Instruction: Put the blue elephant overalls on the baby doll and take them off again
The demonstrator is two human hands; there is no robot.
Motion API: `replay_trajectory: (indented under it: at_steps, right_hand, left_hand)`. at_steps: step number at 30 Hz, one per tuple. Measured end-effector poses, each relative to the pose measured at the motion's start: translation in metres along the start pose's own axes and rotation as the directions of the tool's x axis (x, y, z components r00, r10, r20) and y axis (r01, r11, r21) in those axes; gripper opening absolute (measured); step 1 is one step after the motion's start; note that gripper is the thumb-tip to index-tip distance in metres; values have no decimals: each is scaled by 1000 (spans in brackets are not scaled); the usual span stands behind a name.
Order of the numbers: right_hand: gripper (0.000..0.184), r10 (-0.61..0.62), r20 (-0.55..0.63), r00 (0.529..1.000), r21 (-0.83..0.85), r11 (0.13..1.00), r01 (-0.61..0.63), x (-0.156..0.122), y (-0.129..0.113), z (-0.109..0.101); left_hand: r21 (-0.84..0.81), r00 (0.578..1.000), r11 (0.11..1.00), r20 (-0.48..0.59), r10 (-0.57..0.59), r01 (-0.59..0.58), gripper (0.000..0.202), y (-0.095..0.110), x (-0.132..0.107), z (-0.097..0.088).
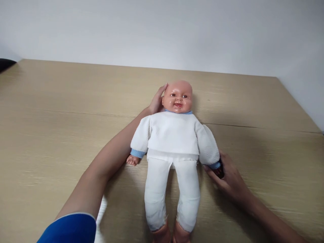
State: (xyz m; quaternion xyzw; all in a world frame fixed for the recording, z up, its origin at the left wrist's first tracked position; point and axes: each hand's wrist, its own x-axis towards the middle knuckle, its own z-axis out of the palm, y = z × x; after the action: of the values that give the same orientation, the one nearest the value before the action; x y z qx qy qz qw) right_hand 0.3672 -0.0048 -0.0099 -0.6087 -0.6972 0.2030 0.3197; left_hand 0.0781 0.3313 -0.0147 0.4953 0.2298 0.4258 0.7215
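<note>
A baby doll (174, 135) lies on its back on the wooden table (50, 118), dressed in a white top with blue cuffs and white trousers. My left hand (157, 101) cups the side of the doll's head, with the fingers curved behind it. My right hand (227, 177) is closed around the doll's hand at the blue cuff of the sleeve on the right. The doll's bare feet reach the bottom edge of the view.
A plain white wall (162, 30) stands behind the table's far edge. A dark object (5, 63) shows at the far left edge. The table's right edge runs diagonally at the right. Something white (101, 211) lies under my left forearm.
</note>
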Motion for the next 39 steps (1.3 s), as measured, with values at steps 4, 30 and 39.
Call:
replay_trajectory:
  at_steps: [4,30,39]
  right_hand:
    - [48,-15,11,1000,-17,1000,15,0,-2,-2]
    - [46,-147,0,989,-108,983,146,-1,7,-1]
    - [46,-169,18,985,-118,978,170,1,7,-5]
  left_hand:
    - [-40,997,996,-19,-81,80,84,1,-8,3]
    - [354,966,930,-191,172,-95,91,4,-6,18]
    - [363,978,931,-181,104,-32,95,6,-5,23]
